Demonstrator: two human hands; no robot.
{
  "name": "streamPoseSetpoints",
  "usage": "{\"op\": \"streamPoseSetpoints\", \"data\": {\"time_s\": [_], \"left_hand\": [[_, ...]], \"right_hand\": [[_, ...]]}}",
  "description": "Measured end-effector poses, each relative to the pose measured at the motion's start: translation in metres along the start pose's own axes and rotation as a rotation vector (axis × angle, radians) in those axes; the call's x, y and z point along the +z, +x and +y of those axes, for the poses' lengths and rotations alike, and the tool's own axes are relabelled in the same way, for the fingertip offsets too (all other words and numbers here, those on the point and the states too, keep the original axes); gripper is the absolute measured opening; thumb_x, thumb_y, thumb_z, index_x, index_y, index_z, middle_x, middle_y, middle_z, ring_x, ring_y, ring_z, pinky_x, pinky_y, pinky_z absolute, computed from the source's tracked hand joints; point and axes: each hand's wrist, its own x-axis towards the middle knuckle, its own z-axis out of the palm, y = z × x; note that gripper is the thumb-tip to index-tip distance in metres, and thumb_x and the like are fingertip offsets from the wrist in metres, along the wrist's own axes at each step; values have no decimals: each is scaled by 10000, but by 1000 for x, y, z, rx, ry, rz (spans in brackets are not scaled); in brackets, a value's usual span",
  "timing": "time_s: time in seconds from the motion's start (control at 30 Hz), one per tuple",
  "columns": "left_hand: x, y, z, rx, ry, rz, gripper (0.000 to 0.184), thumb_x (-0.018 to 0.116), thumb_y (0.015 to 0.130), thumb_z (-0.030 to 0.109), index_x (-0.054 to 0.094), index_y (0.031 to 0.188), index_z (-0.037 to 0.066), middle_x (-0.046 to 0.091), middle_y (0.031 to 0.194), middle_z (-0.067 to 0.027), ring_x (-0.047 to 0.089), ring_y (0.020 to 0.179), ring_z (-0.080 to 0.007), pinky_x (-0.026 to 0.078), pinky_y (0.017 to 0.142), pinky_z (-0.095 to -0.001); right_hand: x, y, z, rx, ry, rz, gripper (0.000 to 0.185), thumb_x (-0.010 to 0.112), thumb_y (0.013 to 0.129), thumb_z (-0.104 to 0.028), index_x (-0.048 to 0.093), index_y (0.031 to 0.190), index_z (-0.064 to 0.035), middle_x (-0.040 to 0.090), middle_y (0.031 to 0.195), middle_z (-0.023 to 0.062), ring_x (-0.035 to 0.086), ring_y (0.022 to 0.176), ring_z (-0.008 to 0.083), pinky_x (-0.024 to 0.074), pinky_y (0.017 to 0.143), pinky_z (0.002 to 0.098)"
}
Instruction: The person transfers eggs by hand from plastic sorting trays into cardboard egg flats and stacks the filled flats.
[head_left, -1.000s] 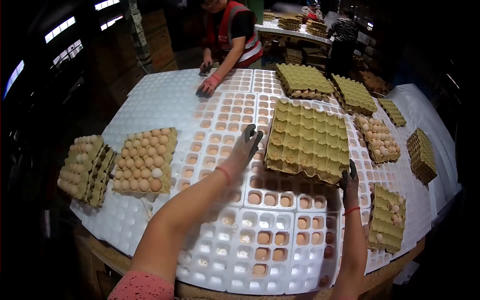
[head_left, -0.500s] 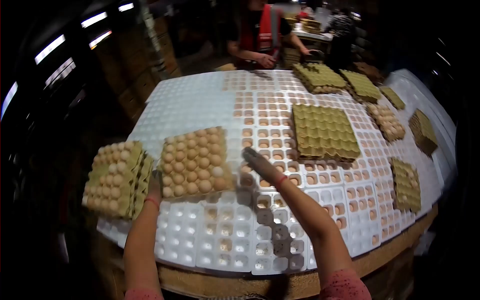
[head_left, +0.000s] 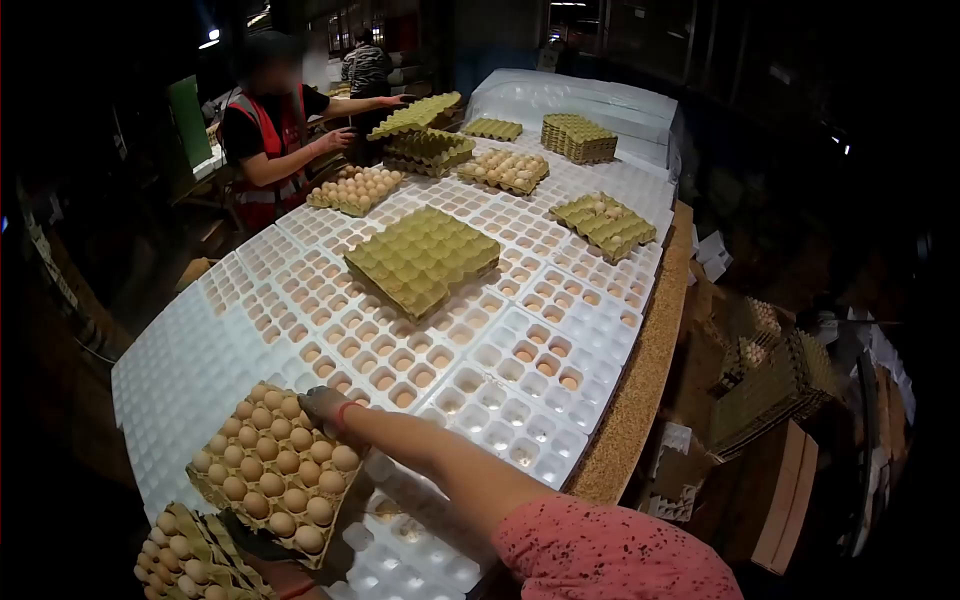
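A full egg tray [head_left: 262, 462] of brown eggs lies between my two hands, slightly tilted, over the white cell trays. My right hand [head_left: 325, 408] grips its far right corner, fingers bent at the rim. Along the near left edge, my left hand [head_left: 258, 540] is pressed against the tray, with its fingers partly hidden beneath. Just beside that hand, at the lower left, a stack of egg trays [head_left: 190, 560] holds more eggs. Both hands look dark, as if gloved or dirty, and a red band circles each wrist.
White cell trays [head_left: 480, 400] cover the table, many cells holding eggs. A stack of empty pulp trays [head_left: 425, 255] stands mid-table. Loaded trays [head_left: 505, 170] lie farther back. Across the table, a person in a red vest [head_left: 270, 150] handles a pulp tray [head_left: 415, 115]. A wooden edge [head_left: 640, 390] borders the right.
My view has swung right. My right hand, apart from the egg tray before, is now on its corner. The tray has turned in view. The other person's hands are now at a raised pulp tray.
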Motion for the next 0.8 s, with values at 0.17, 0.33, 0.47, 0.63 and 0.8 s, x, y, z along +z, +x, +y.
{"op": "streamPoseSetpoints", "data": {"time_s": [0.17,0.33,0.47,0.63,0.8], "left_hand": [[54,-125,-24,-140,41,-175,459,534,935,261,471,1312,6,529,1302,-190,550,1133,-352,462,962,-492],[78,-232,-62,-471,507,-68,439,648,863,183,528,1241,-4,571,1247,-220,538,1142,-398,418,986,-530],[117,-262,-126,-1194,-645,-63,456,421,1017,344,463,1314,0,563,1279,-179,541,1202,-321,479,1012,-459],[151,-252,-78,-1293,-726,-427,351,476,1033,278,615,1087,-39,652,1124,-163,627,1091,-259,512,952,-371],[213,-231,-15,-397,533,-400,458,587,949,271,506,1303,-7,560,1238,-196,633,1010,-280,515,874,-365]], "right_hand": [[-59,-92,-46,-216,-29,-92,347,539,924,-353,647,928,-23,659,799,109,557,722,170,476,717,357],[-71,-145,-26,-362,-397,-327,399,638,855,-410,673,1085,-86,707,971,138,665,874,256,512,790,368],[-69,-174,9,-461,-683,-325,455,634,865,-397,625,1240,-139,699,1025,145,664,932,309,504,838,401],[-104,-248,20,-507,-504,-83,549,582,919,-437,502,1355,-114,646,1127,178,603,1037,370,466,919,451],[-141,-394,59,-681,-761,-338,479,748,790,-352,599,1216,-191,600,1083,98,618,975,311,532,775,427]]}}
